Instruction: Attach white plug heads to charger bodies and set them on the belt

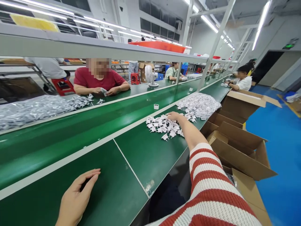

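My right arm, in a red-and-white striped knit sleeve, reaches to a heap of small white two-pin plugs [162, 124] on the green bench. My right hand [173, 116] is at the heap's far edge, fingers curled down onto a white plug; the fingertips are partly hidden among the pieces. Low in the view, my left hand [78, 193] hovers over or rests on the bare green bench [113, 188]. Its fingers are loosely bent, the thumb a little apart from them, with nothing held. Behind the heap lies a clear plastic bag [199, 103] full of white plugs.
A green conveyor belt [94, 127] runs beyond the bench, carrying a white plug housing [156, 106]. Open cardboard boxes [240, 147] stand along the right edge. Across the belt, a person in a red shirt [82, 80] handles a white piece beside bagged plugs [35, 110]. An overhead shelf [70, 47] crosses above.
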The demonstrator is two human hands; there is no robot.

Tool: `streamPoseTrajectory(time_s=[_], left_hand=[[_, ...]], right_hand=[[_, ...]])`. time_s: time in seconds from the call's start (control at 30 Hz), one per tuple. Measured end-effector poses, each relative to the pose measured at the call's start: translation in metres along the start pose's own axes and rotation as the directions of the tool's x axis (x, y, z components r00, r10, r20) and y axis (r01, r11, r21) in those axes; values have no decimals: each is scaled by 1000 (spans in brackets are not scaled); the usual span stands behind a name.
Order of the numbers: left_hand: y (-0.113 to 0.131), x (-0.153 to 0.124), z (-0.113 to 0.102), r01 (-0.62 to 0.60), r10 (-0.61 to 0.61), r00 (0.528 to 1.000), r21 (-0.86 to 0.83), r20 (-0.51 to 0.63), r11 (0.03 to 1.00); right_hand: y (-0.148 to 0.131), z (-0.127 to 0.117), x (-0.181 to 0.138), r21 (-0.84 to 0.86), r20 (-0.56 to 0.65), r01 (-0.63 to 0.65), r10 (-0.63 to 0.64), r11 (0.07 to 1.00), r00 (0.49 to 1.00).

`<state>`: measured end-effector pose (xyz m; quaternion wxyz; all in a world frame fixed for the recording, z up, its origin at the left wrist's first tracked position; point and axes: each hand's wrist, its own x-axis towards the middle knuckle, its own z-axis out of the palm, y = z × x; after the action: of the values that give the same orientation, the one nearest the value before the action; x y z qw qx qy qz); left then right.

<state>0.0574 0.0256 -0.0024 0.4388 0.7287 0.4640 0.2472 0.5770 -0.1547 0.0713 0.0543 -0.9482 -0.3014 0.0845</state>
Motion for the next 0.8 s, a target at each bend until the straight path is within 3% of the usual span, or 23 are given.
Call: streamPoseTrajectory(time_s=[0.2,0.43,0.6,0.8], left_hand=[[-3,4,2,-37,37,996,-2,76,999],[-10,9,0,-93,87,989,47,121,995],[-4,7,-1,-87,81,990,54,116,995],[-4,7,1,-112,107,987,40,118,993]], right_hand=[[-58,-19,-8,0,-20,131,-131,991,991],[-148,17,-8,15,105,191,-191,982,976],[-162,41,-20,-33,140,229,-223,973,965],[-162,52,-50,-99,130,346,-333,933,934]])
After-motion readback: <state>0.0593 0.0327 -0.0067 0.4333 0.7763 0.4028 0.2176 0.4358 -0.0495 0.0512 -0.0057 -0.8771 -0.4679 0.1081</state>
